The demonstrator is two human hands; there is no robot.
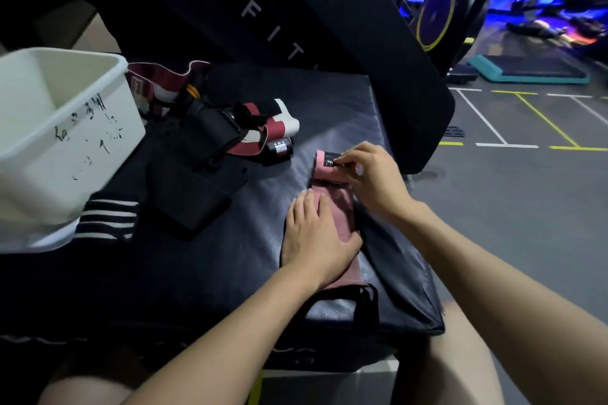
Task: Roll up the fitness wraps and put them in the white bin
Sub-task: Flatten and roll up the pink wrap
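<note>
hands [345, 204], soft pink wrap [335, 204], half rolled

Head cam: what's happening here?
A person is rolling a pink fitness wrap on a dark padded mat. The right hand pinches the rolled far end, and the left hand presses flat on the unrolled part. The white bin sits to the left, with nothing visible inside. Maroon-and-white wraps lie unrolled beside it.

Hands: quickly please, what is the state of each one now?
Left hand: open, fingers flat, pressing on the pink wrap.
Right hand: closed, pinching the rolled end of the pink wrap.
</note>
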